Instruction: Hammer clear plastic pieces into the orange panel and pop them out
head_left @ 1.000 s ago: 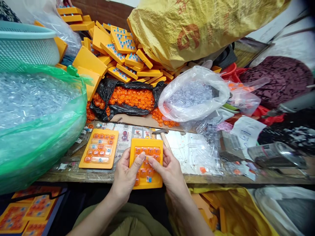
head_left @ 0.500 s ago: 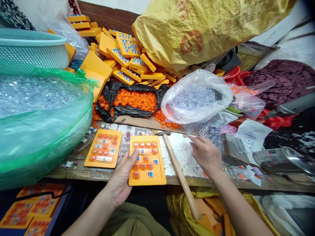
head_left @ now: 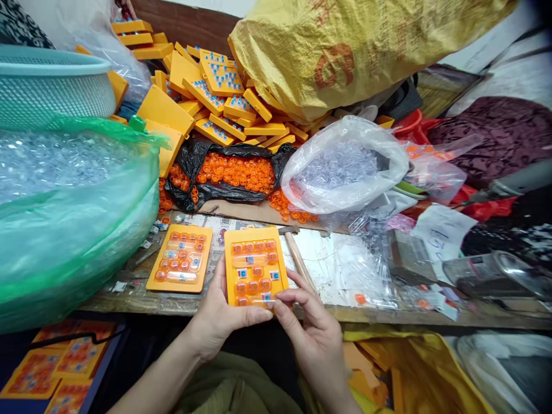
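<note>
My left hand [head_left: 224,313] holds a yellow keypad panel [head_left: 263,266] by its left and lower edges, tilted up over the bench front. Orange translucent key caps fill several rows of it, and a few blue-centred switches show bare. At its bottom row lies a long clear key cap [head_left: 261,298]. The thumb and forefinger of my right hand [head_left: 311,328] pinch at the right end of this cap. A hammer [head_left: 298,253] lies behind the panel, its handle partly hidden. To the left, another keypad panel [head_left: 180,259] with orange and clear caps rests on the bench.
At the back, a black bag of orange caps [head_left: 235,172] stands beside a white bag of clear caps [head_left: 345,167]. Yellow panels [head_left: 219,75] are heaped behind. A large green bag [head_left: 77,230] bulges over the left side. A clear jar [head_left: 478,273] lies at right.
My right hand has come from the right side of the bench to the panel's lower right corner. A long clear cap now shows in the bottom row. My left thumb has moved down.
</note>
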A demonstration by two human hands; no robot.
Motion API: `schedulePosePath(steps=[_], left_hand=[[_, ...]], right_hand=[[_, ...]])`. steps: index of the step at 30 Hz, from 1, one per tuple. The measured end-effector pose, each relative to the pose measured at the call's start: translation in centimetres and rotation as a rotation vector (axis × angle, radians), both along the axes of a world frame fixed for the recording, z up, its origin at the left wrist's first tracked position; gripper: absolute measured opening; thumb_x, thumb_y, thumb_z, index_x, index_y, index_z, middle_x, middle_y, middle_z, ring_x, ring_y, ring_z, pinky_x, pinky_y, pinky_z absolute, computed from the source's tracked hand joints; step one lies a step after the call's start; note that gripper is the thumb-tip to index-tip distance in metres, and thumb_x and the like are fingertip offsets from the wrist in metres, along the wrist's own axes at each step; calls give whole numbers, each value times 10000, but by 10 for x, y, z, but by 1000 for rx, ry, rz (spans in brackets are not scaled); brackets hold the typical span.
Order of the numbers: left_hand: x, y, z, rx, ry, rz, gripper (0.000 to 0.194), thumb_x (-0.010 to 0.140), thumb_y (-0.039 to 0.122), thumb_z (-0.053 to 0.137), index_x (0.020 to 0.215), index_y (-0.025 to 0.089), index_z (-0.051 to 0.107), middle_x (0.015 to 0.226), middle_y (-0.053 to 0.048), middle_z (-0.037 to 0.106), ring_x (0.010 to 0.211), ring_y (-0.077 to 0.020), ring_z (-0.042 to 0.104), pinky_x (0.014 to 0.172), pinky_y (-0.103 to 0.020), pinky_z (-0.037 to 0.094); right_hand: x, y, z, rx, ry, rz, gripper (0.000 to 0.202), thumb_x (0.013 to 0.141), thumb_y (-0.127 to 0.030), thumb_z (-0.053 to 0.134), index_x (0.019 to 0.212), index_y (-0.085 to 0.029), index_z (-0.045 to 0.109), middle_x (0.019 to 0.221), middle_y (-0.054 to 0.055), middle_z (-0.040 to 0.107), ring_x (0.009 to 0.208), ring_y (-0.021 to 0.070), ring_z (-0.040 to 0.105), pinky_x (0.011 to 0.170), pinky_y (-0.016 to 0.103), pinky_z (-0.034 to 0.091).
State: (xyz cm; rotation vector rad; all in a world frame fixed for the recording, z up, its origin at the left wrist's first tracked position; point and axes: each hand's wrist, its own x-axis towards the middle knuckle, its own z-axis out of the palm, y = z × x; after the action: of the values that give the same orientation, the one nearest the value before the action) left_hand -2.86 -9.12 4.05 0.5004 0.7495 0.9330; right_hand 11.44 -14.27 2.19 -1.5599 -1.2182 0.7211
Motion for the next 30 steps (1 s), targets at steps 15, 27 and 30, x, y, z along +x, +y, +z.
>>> schedulePosePath(steps=[15, 27, 30], left_hand=[[-1, -4, -11, 147, 192, 107, 895, 602, 148, 815, 1330, 177, 295, 1221, -136, 622, 1056, -284, 649, 879, -359, 562], [12, -2, -24, 119, 193, 146, 832, 618, 181, 808, 1315, 202, 353, 1165, -104, 661, 1010, -266, 668, 869, -365, 558], [16, 4, -21, 32, 157, 161, 813, 593, 172, 819, 1281, 194, 387, 1119, -94, 687, 974, -249, 679, 855, -344, 558]], right_hand=[[-6, 5, -12, 251, -63, -47, 162, 752, -166, 719, 844, -300, 717, 977, 19, 624, 1084, 212, 554, 954, 387, 426], [8, 29, 0, -242, 712, 158, 456, 621, -297, 825, 893, -255, 462, 917, 8, 677, 864, 188, 665, 800, 358, 525], [49, 75, 23, -50, 107, 155, 357, 701, -365, 749, 985, -239, 573, 1026, 64, 673, 947, 226, 651, 814, 390, 529]])
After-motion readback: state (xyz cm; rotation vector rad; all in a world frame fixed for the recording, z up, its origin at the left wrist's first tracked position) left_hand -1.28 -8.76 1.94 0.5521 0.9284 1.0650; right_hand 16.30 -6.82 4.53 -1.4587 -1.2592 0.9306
